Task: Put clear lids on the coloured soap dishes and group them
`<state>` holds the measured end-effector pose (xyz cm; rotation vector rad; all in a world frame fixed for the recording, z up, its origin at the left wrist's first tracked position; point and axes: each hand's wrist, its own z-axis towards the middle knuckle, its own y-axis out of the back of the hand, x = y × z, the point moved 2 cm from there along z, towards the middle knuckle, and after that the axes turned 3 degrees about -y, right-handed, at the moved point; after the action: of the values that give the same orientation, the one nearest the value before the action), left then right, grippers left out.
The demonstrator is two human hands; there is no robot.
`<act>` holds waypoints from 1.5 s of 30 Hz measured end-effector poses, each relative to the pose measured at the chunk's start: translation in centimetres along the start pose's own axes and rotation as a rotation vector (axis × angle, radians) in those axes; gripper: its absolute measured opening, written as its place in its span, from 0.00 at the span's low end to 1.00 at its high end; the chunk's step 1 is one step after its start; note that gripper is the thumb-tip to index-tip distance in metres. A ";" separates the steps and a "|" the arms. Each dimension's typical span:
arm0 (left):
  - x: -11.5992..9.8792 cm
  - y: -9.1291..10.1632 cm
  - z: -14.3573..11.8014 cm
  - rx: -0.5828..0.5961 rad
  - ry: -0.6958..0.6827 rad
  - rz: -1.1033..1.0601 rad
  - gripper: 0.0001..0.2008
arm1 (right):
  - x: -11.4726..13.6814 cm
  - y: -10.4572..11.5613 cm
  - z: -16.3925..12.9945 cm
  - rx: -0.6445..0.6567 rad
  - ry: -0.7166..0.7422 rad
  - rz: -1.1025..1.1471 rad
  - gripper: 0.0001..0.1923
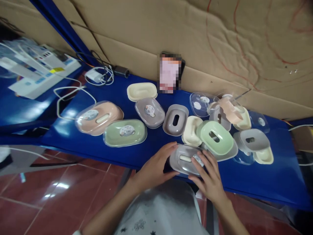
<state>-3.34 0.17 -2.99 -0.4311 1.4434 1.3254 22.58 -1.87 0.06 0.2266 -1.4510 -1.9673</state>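
At the front edge of the blue table lies a grey soap box (pixel 182 165) with a clear lid, a cream strip in its middle and a round label. My left hand (pixel 158 168) grips its left end, the fingertips on the far side and the thumb on the near side. On its right end my right hand (pixel 209 173) holds it, with fingertips pressed on the lid by the label. Just beyond are a light green soap tray (pixel 226 142) with a slot, stacked on other parts, and a cream soap dish base (pixel 189 132).
To the left lie closed soap boxes in peach (pixel 111 112), green (pixel 138 133) and grey (pixel 156 116). Loose trays, a grey one (pixel 261 140) among them, and clear lids (pixel 195 99) crowd the right. A phone (pixel 170 73) leans on the cardboard wall; cables (pixel 107 76) lie at left.
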 end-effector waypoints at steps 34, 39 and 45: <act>-0.8 0.2 -0.8 -0.016 -0.006 0.186 0.34 | 1.1 -3.0 0.1 -0.030 0.116 -0.112 0.33; -1.0 2.9 -4.9 -0.081 0.054 0.364 0.34 | 1.6 -2.1 0.1 -0.014 0.131 0.003 0.36; 0.1 6.1 -8.6 -0.420 0.086 0.793 0.30 | 1.1 -0.5 4.4 -0.014 0.089 -0.071 0.25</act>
<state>-12.21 -5.37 -1.87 -0.1749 1.4598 2.2904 19.33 0.97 1.52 0.3592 -1.3892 -1.9978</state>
